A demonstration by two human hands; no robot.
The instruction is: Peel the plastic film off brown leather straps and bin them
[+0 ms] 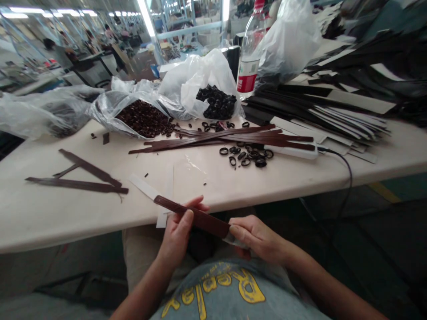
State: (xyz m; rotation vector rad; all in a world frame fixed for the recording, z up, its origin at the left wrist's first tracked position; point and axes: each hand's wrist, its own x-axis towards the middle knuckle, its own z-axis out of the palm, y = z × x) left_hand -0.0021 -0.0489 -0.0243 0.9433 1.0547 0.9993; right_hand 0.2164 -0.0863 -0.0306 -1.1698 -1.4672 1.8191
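Held between both hands is a brown leather strap (208, 223), tilted down to the right just past the table's front edge. My left hand (179, 229) pinches it near its middle, thumb on top and fingers behind. At the strap's right end, my right hand (255, 235) is closed around it, with a pale, translucent piece showing under the fingers. A white strip (142, 185) sticks out beyond the strap's left end over the table. Another white strip (169, 180) lies on the table behind my left hand.
Brown straps (213, 138) lie across the table's middle, and a few more (80, 184) at left. Black rings (247, 155) are scattered beside a white power strip (290, 151). Behind stand bags of brown pieces (143, 118) and black pieces (216, 101), a bottle (248, 66) and stacked strips (320, 111).
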